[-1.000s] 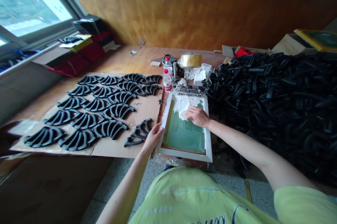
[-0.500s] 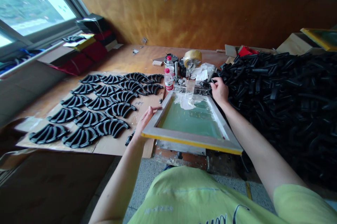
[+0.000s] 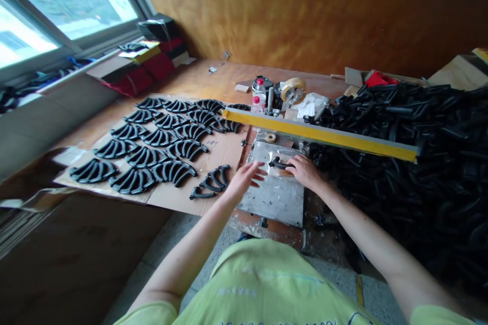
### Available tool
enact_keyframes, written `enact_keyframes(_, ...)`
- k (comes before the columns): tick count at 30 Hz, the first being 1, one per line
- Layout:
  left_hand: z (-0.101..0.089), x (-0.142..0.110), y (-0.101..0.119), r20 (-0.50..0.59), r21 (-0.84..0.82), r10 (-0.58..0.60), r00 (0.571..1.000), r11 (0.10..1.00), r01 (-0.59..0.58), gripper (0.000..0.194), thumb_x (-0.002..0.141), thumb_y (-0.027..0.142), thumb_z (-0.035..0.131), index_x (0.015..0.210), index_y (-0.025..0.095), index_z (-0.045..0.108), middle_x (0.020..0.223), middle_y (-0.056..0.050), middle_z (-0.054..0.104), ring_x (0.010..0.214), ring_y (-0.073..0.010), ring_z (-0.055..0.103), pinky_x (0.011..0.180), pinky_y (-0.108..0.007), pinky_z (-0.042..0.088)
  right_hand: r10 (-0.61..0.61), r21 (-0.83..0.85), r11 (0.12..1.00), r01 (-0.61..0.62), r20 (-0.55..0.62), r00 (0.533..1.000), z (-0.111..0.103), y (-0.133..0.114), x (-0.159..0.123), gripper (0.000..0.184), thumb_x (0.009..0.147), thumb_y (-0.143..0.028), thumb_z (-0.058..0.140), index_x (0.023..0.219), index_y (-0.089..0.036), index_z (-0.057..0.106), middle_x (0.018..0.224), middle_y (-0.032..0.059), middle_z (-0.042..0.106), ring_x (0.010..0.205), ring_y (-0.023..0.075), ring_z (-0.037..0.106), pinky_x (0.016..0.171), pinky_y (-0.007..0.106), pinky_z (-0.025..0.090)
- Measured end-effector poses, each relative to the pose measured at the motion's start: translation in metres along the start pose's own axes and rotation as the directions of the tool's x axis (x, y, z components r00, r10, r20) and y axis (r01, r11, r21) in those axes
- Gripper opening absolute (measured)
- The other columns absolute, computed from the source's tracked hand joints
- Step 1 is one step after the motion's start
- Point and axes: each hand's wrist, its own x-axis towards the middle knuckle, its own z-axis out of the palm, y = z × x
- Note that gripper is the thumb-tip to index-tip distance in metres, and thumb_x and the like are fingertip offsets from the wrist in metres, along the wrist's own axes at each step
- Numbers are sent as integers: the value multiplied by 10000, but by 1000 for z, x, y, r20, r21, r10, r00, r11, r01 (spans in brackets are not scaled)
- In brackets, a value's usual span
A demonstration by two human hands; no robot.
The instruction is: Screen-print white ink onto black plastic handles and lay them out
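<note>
A metal base plate (image 3: 267, 197) lies in front of me, with a clear pad on its far part. On that pad rests a black curved plastic handle (image 3: 280, 164). The fingers of my right hand (image 3: 304, 170) are closed on the handle's right end. To the left of it, my left hand (image 3: 248, 176) hovers over the plate's left edge, fingers apart and holding nothing. Above both hands, the screen-printing frame (image 3: 320, 134) is tilted up, showing its yellow front edge. Its mesh is hidden from this angle.
Rows of similar black handles (image 3: 133, 177) lie on cardboard (image 3: 163, 197) at left. A big pile of black parts (image 3: 381, 198) fills the right. Behind the frame stand red-capped bottles (image 3: 260, 86) and a tape roll (image 3: 293, 88). A wooden board (image 3: 305, 30) closes the back.
The frame has swung up from lying low over the plate, uncovering it. My left hand has left its edge and moved right. My right hand has come from the pile to the plate with a handle.
</note>
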Motion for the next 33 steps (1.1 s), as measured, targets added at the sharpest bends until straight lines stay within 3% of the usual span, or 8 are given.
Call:
enact_keyframes(3, 3, -20, -49, 9, -120, -179, 984, 976, 179, 661, 778, 687, 528, 1157, 148, 575, 927, -123, 697, 702, -168, 650, 511, -223, 459, -212, -19, 977, 211, -44, 976, -3, -55, 0, 150, 909, -285, 526, 921, -206, 653, 913, 96, 606, 955, 256, 512, 856, 373, 394)
enact_keyframes(5, -6, -28, -73, -162, -272, -177, 971, 954, 129, 614, 783, 696, 507, 1058, 152, 581, 849, -87, 684, 671, -150, 642, 495, -206, 438, -373, 8, 928, 373, -15, 928, 6, -95, 2, 183, 926, -273, 485, 940, -212, 657, 907, 106, 607, 946, 259, 510, 851, 385, 386)
enact_keyframes(8, -45, -40, -99, -431, -345, -182, 884, 938, 25, 541, 762, 669, 560, 901, 146, 569, 761, -54, 660, 614, -122, 608, 496, -196, 426, -487, 143, 867, 478, 39, 872, 33, -140, 19, 221, 944, -324, 471, 1005, -219, 655, 952, 92, 628, 975, 236, 530, 870, 366, 392)
enact_keyframes(14, -146, -73, -153, -713, -189, -285, 640, 958, 216, 604, 804, 694, 419, 869, 119, 594, 830, -132, 698, 581, -133, 582, 520, -242, 447, -256, 184, 961, 209, 292, 922, 108, -170, 94, 253, 925, -318, 501, 1089, -211, 661, 1045, 87, 658, 999, 198, 597, 875, 290, 432)
enact_keyframes(17, -170, -75, -171, -748, -86, -298, 593, 930, 358, 595, 812, 701, 365, 810, 148, 585, 743, -129, 703, 553, -162, 592, 514, -268, 447, -153, 151, 984, 95, 436, 887, 136, -183, 118, 290, 869, -316, 562, 1123, -213, 657, 1084, 91, 672, 1018, 209, 618, 867, 285, 451)
enact_keyframes(24, -178, -65, -177, -789, 56, -218, 574, 905, 422, 469, 814, 627, 453, 650, 205, 573, 518, -49, 607, 511, -185, 574, 551, -281, 425, -24, 66, 998, -14, 553, 833, 159, -210, 132, 342, 747, -347, 628, 1058, -228, 708, 1118, 114, 671, 996, 256, 646, 799, 312, 492)
enact_keyframes(29, -156, -70, -173, -861, 259, 51, 507, 901, 348, 318, 836, 486, 529, 986, 225, 632, 1031, -81, 630, 824, -187, 613, 749, -288, 456, -1, 27, 999, -17, 551, 835, 154, -207, 129, 336, 736, -318, 598, 1026, -203, 723, 1129, 149, 655, 991, 283, 648, 779, 333, 498)
enact_keyframes(33, -144, -55, -166, -799, 471, 201, 567, 795, 381, 425, 871, 470, 503, 1244, 282, 579, 1256, -91, 515, 855, -190, 616, 748, -308, 459, 12, 11, 1000, -23, 585, 811, 148, -210, 128, 344, 724, -307, 599, 1027, -198, 720, 1110, 151, 659, 984, 292, 649, 770, 339, 497)
